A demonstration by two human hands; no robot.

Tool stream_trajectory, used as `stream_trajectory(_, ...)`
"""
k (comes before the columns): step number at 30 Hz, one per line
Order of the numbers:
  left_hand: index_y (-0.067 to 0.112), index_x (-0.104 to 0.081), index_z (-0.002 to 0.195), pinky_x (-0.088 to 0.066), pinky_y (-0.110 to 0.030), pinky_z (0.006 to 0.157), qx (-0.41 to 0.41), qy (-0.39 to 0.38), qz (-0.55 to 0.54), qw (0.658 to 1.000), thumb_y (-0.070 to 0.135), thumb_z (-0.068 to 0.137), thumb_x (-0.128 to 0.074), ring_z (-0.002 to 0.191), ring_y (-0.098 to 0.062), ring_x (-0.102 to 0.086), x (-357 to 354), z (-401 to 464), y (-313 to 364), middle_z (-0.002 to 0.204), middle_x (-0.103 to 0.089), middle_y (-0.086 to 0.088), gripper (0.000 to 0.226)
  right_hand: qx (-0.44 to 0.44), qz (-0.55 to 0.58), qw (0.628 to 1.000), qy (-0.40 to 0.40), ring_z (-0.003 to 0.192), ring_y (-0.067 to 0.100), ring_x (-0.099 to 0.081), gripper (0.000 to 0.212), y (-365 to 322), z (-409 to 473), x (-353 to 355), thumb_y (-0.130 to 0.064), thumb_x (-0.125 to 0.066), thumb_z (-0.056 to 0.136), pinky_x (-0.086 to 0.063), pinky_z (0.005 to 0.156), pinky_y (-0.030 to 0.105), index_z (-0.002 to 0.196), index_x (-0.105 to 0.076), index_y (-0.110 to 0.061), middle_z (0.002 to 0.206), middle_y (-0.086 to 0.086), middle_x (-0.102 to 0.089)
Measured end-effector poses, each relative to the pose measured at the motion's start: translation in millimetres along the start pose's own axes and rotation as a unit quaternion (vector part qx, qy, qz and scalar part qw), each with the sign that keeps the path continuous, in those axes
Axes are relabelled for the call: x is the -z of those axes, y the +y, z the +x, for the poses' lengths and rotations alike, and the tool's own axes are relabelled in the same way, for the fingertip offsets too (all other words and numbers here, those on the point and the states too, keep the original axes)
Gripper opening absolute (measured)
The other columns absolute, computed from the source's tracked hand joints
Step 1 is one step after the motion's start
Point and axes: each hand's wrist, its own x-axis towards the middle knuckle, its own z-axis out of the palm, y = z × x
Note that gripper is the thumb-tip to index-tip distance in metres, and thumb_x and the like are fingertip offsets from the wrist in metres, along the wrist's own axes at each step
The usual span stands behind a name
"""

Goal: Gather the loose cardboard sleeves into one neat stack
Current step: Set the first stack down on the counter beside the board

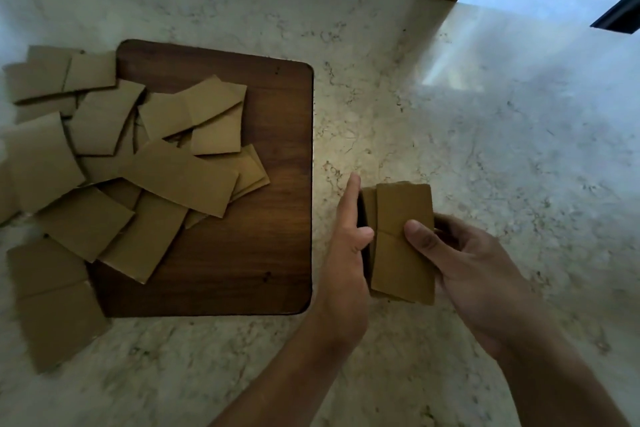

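Cardboard stack (401, 246) held between both hands, loose sleeves (138, 163) beside

Both hands clasp small sleeve stack (401, 243) over counter (485, 149): left hand (346, 253) flat against stack's left edge, right hand (460, 260) thumb on top. Loose sleeves (138, 156) scattered left of hands, across wooden board (259, 236).
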Motion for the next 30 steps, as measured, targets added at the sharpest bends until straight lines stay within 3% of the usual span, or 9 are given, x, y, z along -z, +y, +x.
stream_trajectory(5,0.023,-0.015,0.165,-0.049,-0.002,0.086,0.009,0.008,-0.005,1.0,0.028,0.09,-0.03,0.111,0.031,-0.054,-7,3,-3,0.14,-0.036,0.031,0.077,0.009,-0.024,0.999,0.033,0.085,0.011,-0.078,0.05,-1,-6,-10,-0.053,-0.069,0.079,-0.064,0.066,0.029,0.117,-0.072,-0.022,0.097,-0.008,-0.081)
stream_trajectory(9,0.032,-0.017,0.166,-0.037,-0.027,0.122,0.021,0.01,-0.008,1.0,0.042,0.082,-0.043,0.151,0.006,-0.032,-10,7,-1,0.17,-0.021,0.019,0.088,0.018,-0.027,0.997,0.068,0.073,-0.001,-0.075,0.035,-7,-6,-10,-0.05,-0.064,0.088,-0.052,0.051,0.008,0.109,-0.076,-0.024,0.085,-0.015,-0.08)
stream_trajectory(12,0.031,-0.015,0.165,-0.046,-0.011,0.106,0.013,0.007,-0.004,1.0,0.038,0.083,-0.044,0.136,0.021,-0.04,-12,9,1,0.157,-0.024,0.033,0.088,0.027,-0.055,0.994,0.088,0.07,-0.016,-0.068,0.034,-12,-5,-7,-0.06,-0.058,0.082,-0.043,0.046,-0.001,0.097,-0.074,-0.035,0.078,-0.032,-0.074)
stream_trajectory(15,0.025,-0.012,0.165,-0.046,0.002,0.085,0.006,0.007,-0.004,1.0,0.026,0.088,-0.035,0.111,0.037,-0.047,-12,10,-2,0.139,-0.03,0.037,0.081,0.01,-0.052,0.995,0.087,0.081,-0.013,-0.07,0.047,-14,-6,-4,-0.069,-0.053,0.078,-0.051,0.061,0.01,0.099,-0.076,-0.033,0.088,-0.028,-0.077)
stream_trajectory(18,0.032,-0.012,0.166,-0.045,-0.001,0.092,0.019,-0.002,0.003,1.0,0.031,0.089,-0.036,0.131,0.028,-0.039,-12,9,-2,0.159,-0.025,0.031,0.081,0.001,-0.032,0.997,0.07,0.094,-0.002,-0.074,0.065,-13,-12,-7,-0.076,-0.049,0.076,-0.056,0.075,0.019,0.114,-0.074,-0.031,0.102,-0.016,-0.079)
stream_trajectory(21,0.035,-0.01,0.165,-0.043,0.002,0.09,0.034,-0.003,0.021,0.999,0.035,0.09,-0.036,0.121,0.037,-0.039,-16,9,2,0.156,-0.015,0.034,0.08,-0.004,-0.03,0.998,0.062,0.099,0.008,-0.075,0.074,-10,-18,-16,-0.081,-0.043,0.077,-0.063,0.08,0.033,0.13,-0.066,-0.035,0.109,-0.007,-0.078)
stream_trajectory(23,0.04,-0.009,0.165,-0.043,-0.008,0.106,0.051,-0.008,0.022,0.998,0.043,0.088,-0.041,0.135,0.026,-0.036,-19,9,5,0.166,-0.012,0.027,0.083,-0.014,-0.024,0.998,0.061,0.102,0.012,-0.075,0.082,-10,-21,-23,-0.083,-0.039,0.075,-0.063,0.087,0.041,0.139,-0.059,-0.036,0.119,-0.004,-0.075)
stream_trajectory(26,0.044,-0.01,0.164,-0.025,-0.042,0.13,0.069,-0.021,0.006,0.997,0.057,0.077,-0.049,0.159,-0.006,-0.022,-21,10,9,0.176,-0.011,0.012,0.096,-0.01,-0.016,0.997,0.072,0.098,0.008,-0.075,0.087,-13,-22,-29,-0.081,-0.037,0.073,-0.063,0.085,0.032,0.144,-0.054,-0.035,0.12,-0.004,-0.074)
stream_trajectory(30,0.045,-0.01,0.164,-0.025,-0.038,0.13,0.064,0.005,0.026,0.998,0.047,0.088,-0.04,0.157,0.0,-0.021,-22,11,9,0.174,-0.008,0.018,0.081,-0.026,-0.028,0.995,0.092,0.11,0.015,-0.069,0.088,-16,-24,-30,-0.08,-0.036,0.073,-0.06,0.093,0.043,0.147,-0.051,-0.034,0.13,-0.001,-0.068)
